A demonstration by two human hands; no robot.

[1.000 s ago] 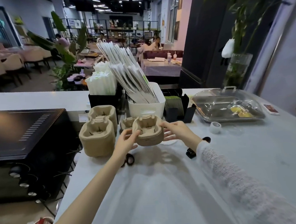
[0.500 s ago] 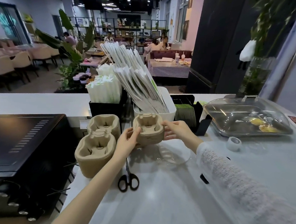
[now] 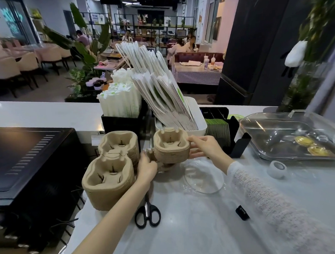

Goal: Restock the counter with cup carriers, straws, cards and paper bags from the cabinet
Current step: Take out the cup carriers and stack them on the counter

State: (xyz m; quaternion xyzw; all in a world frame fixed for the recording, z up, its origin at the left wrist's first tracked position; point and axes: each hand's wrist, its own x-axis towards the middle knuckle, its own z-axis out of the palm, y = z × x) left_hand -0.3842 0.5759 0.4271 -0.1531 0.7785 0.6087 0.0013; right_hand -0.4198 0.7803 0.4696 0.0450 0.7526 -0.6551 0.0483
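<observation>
Carrier stack (image 3: 170, 146) is gripped from both sides, left hand (image 3: 147, 167) and right hand (image 3: 207, 148), probably to keep it square during placement.

Scissors (image 3: 147, 214) before carriers (image 3: 171, 147); bags (image 3: 160, 95) behind.

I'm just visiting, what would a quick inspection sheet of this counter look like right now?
Surface: white counter, partly covered.
Job's things: stack of cup carriers held up; two more stacks to its left; wrapped straws; paper bags in a white bin; green cards.
Clutter: scissors, tape roll, clear lid, covered pastry tray.
Grippers: left hand and right hand grip the stack.
Cables: nothing seen.
Surroundings: black oven; cafe seating behind.
</observation>
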